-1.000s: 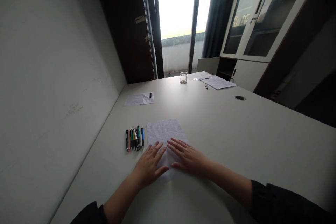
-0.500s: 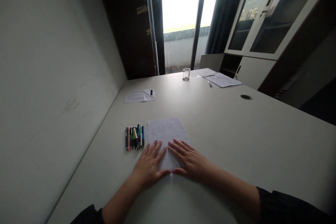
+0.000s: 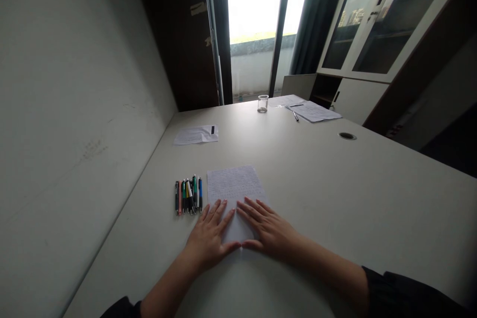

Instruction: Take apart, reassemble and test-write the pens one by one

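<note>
A sheet of lined paper covered in handwriting (image 3: 234, 182) lies on the white table in front of me. My left hand (image 3: 210, 236) rests flat on its lower left part, fingers spread. On the lower right part lies my right hand (image 3: 270, 228), also flat with its fingers apart. The two thumb tips nearly meet at the near edge of the paper. Just beyond my left fingers, to the left of the sheet, several pens (image 3: 189, 196) of different colours lie side by side in a bunch.
A glass cup (image 3: 263, 104) stands near the table's far edge. Right of it are written papers (image 3: 316, 111) and a single pen (image 3: 295, 116). Another paper (image 3: 197, 134) lies at the far left, near the wall (image 3: 74, 134). A round cable hole (image 3: 347, 136) sits at the right.
The whole view has shifted very slightly. Both hands stay flat on the paper, and nothing on the table has visibly moved.
</note>
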Demonstrator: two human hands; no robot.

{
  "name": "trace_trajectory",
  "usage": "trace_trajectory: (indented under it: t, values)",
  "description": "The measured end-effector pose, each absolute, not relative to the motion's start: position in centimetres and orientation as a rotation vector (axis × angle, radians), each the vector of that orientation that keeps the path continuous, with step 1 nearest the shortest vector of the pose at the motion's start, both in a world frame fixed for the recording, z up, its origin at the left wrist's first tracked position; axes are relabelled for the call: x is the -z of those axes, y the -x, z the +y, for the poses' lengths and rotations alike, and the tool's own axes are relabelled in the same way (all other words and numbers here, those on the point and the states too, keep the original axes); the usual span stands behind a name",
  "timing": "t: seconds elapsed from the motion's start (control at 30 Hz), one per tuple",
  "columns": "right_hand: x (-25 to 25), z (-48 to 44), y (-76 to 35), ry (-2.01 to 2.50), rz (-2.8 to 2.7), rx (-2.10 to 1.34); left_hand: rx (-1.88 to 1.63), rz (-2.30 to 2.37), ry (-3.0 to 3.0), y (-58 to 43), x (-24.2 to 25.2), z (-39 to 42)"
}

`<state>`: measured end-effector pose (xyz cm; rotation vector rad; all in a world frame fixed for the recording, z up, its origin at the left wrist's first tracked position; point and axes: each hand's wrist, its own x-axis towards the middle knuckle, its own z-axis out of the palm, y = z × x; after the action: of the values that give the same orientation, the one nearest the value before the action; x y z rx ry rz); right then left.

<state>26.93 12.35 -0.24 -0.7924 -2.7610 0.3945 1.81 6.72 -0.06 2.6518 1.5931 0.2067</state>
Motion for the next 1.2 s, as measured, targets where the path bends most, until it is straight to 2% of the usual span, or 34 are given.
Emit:
trace_trajectory:
  t: [0.7, 0.97, 1.07, 1.2]
  values:
    - [0.4, 12.4, -26.9, 0.786, -2.762, -0.367, -0.265, 1.582, -2.691, -1.8, 0.0, 6.7]
    - [-0.4, 12.7, -28.5, 0.875, -2.555, -0.209, -0.702, 1.549, -2.625, -1.5, -1.2, 5.9]
    - [-0.1, 13.3, -30.8, 1.039, -2.421, -0.168, -0.892, 1.695, -2.524, -0.7, -1.1, 6.1]
    - [0.7, 14.7, -34.3, 1.195, -2.272, -0.295, -0.999, 1.984, -2.371, 1.5, -0.9, 7.1]
